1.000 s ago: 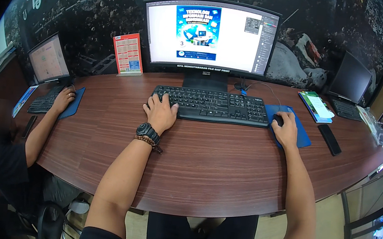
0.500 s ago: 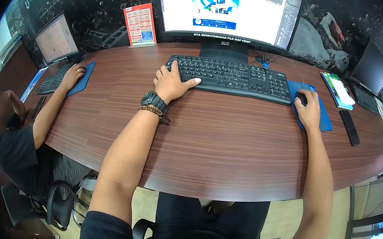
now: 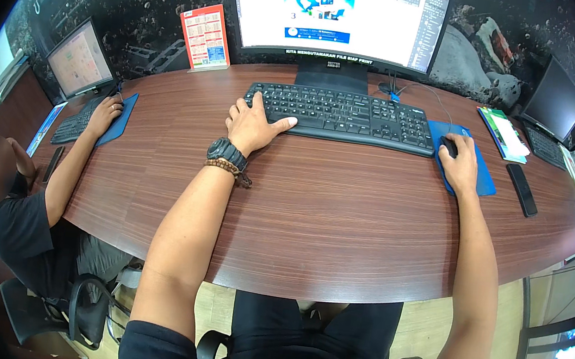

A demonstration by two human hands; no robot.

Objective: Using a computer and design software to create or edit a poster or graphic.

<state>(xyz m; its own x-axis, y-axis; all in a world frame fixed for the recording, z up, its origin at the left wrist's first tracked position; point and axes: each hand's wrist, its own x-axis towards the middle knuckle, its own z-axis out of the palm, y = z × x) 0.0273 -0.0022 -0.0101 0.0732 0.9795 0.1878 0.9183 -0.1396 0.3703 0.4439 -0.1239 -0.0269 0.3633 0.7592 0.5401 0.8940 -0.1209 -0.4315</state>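
My left hand (image 3: 252, 124) rests flat on the left end of a black keyboard (image 3: 351, 116), fingers spread over the keys; a black watch and a bead bracelet sit on that wrist. My right hand (image 3: 458, 165) covers a black mouse (image 3: 449, 145) on a blue mouse pad (image 3: 475, 178) to the right of the keyboard. A wide monitor (image 3: 335, 11) stands behind the keyboard with a bright blue and white page on it.
The curved dark wood desk (image 3: 339, 228) runs left to right. A seated person's hand (image 3: 105, 115) works at a second monitor (image 3: 80, 60) on the left. A red card stand (image 3: 206, 37), a black phone (image 3: 522, 190), green booklets (image 3: 502, 133) and a third screen (image 3: 555, 100) stand around.
The view has dipped and drawn closer to the desk, so the monitor's top is now cut off. Both hands stay on the keyboard and the mouse.
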